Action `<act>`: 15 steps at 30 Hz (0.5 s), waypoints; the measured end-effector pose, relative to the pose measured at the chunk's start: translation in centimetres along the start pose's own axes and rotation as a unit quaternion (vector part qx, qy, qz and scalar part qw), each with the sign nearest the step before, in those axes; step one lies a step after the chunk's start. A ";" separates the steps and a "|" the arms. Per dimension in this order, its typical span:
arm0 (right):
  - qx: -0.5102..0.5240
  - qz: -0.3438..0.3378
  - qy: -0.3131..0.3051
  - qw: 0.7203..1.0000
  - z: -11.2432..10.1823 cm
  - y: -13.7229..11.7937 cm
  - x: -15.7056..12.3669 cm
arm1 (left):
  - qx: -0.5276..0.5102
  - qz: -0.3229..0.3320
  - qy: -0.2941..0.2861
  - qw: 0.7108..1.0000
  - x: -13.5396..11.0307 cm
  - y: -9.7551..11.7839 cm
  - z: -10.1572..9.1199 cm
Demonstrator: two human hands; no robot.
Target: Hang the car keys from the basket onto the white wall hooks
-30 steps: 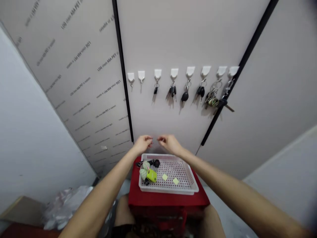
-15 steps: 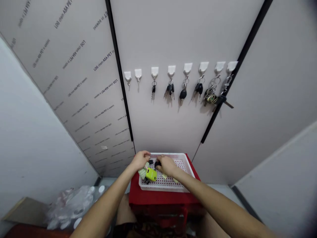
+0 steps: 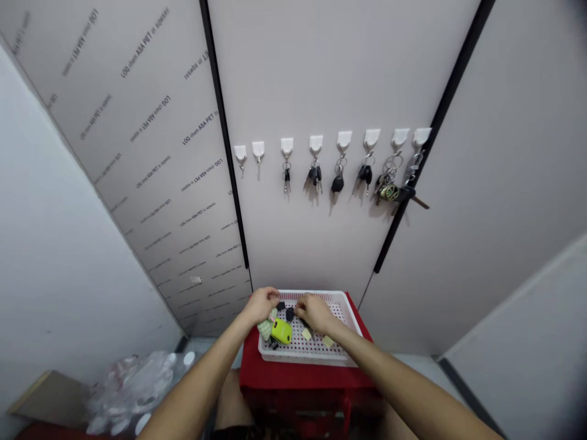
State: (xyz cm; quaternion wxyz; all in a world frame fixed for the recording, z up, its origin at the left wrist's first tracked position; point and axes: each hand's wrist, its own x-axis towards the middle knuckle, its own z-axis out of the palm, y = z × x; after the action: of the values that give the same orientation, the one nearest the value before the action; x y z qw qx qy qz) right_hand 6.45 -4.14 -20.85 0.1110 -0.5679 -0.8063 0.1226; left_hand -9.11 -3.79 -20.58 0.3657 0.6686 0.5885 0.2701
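My left hand (image 3: 263, 304) hovers at the back left corner of a white plastic basket (image 3: 309, 360), fingers curled together; what they hold, if anything, is hidden. Just below it lie a green checked cloth item (image 3: 265, 329) and a bright yellow-green key fob case (image 3: 281, 332). My right hand (image 3: 314, 311) reaches into the middle of the basket with bent, closed fingers, and I cannot make out what is in them. Left of its fingertips sits a small black round piece (image 3: 290, 314). Pale yellow tags (image 3: 306, 334) lie under that hand.
The basket stands on a red-covered stand (image 3: 312, 379). On the wall ahead hangs a row of white hooks (image 3: 316, 143), several carrying key bunches (image 3: 337, 183); the two leftmost hooks (image 3: 258, 150) bear none. Clear plastic bags and bottles (image 3: 137, 391) lie at lower left.
My right hand has drawn slightly right, leaving the black round piece uncovered in the basket. My left hand stays near the same corner. The whole view has shifted a little.
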 end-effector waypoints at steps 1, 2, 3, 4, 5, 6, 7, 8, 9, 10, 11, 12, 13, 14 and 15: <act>0.020 -0.008 0.008 1.000 -0.6 0.0 0.1 | -0.002 0.006 -0.006 1.000 -0.2 0.3 -0.1; 0.043 -0.015 0.016 0.999 -1.3 -0.1 0.2 | -0.001 0.018 -0.009 1.000 -0.3 0.6 -0.2; 0.067 -0.024 0.025 0.997 -2.3 -0.2 0.4 | 0.001 0.037 -0.008 0.999 -0.4 1.1 -0.3; 0.095 -0.033 0.034 0.994 -3.4 -0.5 0.6 | 0.003 0.061 -0.002 0.998 -0.4 1.7 -0.4; 0.125 -0.043 0.040 0.990 -4.6 -0.8 0.8 | 0.001 0.090 0.004 0.996 -0.4 2.4 -0.6; 0.159 -0.051 0.042 0.985 -5.8 -1.2 1.2 | -0.009 0.120 0.006 0.993 -0.3 3.1 -0.8; 0.191 -0.058 0.043 0.979 -7.1 -1.7 1.5 | -0.028 0.149 0.005 0.988 -0.2 3.9 -1.1; 0.222 -0.064 0.046 0.972 -8.3 -2.3 1.9 | -0.055 0.175 0.002 0.983 0.0 4.8 -1.4; 0.250 -0.069 0.051 0.964 -9.5 -2.8 2.3 | -0.085 0.194 0.000 0.977 0.2 5.6 -1.8; 0.273 -0.072 0.060 0.957 -10.5 -3.4 2.8 | -0.113 0.203 0.006 0.973 0.4 6.3 -2.4; 0.292 -0.076 0.070 0.951 -11.5 -4.0 3.3 | -0.136 0.203 0.021 0.969 0.6 7.0 -3.1; 0.306 -0.080 0.083 0.945 -12.4 -4.5 3.8 | -0.152 0.196 0.043 0.968 0.8 7.6 -3.9; 0.315 -0.086 0.095 0.940 -13.2 -5.1 4.4 | -0.161 0.187 0.067 0.967 1.0 8.2 -4.8; 0.319 -0.095 0.108 0.937 -14.1 -5.7 5.0 | -0.166 0.178 0.090 0.966 1.1 8.8 -5.8; 0.316 -0.105 0.123 0.935 -15.0 -6.3 5.6 | -0.171 0.171 0.109 0.964 1.3 9.5 -6.8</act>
State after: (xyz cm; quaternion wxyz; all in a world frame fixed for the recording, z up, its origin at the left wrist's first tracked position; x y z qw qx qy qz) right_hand 3.75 0.14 -4.43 0.3953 -0.4264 -0.7610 0.2876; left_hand -8.71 -1.75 -9.03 0.3570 0.6532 0.4467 0.4963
